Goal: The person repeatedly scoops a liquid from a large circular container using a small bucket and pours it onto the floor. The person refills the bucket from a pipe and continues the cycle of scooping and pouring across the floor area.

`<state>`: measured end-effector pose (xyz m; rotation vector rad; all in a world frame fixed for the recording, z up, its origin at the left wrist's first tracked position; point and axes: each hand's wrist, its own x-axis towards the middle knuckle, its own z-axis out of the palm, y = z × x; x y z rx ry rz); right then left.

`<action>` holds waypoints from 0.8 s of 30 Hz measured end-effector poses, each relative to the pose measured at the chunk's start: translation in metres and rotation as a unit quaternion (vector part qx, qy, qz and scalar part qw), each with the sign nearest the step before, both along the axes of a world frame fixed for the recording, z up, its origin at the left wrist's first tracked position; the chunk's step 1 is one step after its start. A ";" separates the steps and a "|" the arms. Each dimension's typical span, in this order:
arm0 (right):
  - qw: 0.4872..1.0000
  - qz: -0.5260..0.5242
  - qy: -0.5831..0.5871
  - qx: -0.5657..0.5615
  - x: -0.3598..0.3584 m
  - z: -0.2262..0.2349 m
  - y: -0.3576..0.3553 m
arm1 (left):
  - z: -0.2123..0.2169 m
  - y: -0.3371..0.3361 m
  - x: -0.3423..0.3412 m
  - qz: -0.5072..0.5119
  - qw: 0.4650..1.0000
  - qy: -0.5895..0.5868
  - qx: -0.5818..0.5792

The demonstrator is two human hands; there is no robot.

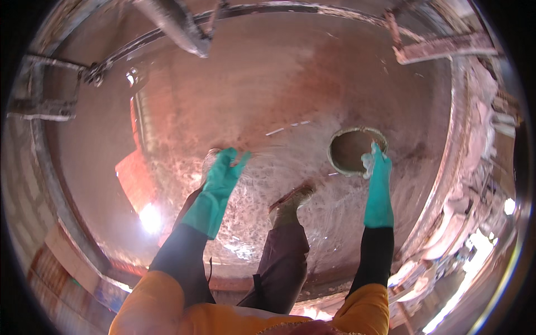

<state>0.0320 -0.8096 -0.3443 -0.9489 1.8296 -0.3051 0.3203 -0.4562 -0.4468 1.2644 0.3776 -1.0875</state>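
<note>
My left hand (225,170), in a long green rubber glove, is held out with its fingers apart and nothing in it. It hangs above the wet brown surface (268,111), partly hiding my left foot and lower leg. My right hand (377,160), gloved the same way with whitish smears on the fingers, is closed on the near right rim of a round bucket (347,151). Murky brown liquid shows inside the bucket, which stands in or on the wet surface. Between my hands is my right boot (294,199), muddy and wet.
A raised rim (446,145) borders the wet area on the right, with pale, rubble-like heaps (466,184) beyond. At the far side are a thick slanting pole (173,25) and a crusted beam (446,47). An orange-red patch (137,173) shows on the left, beside a bright glare.
</note>
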 end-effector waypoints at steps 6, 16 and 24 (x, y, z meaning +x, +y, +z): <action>0.979 0.163 0.023 0.119 0.082 0.021 0.093 | 0.002 0.014 -0.005 0.074 0.974 0.192 -0.091; 0.799 0.563 -0.137 0.163 0.285 -0.021 0.205 | -0.069 0.079 0.073 -0.227 0.920 -0.195 0.254; 0.744 0.572 -0.340 0.070 0.391 -0.102 0.252 | -0.103 0.136 0.160 0.022 0.951 -0.227 0.208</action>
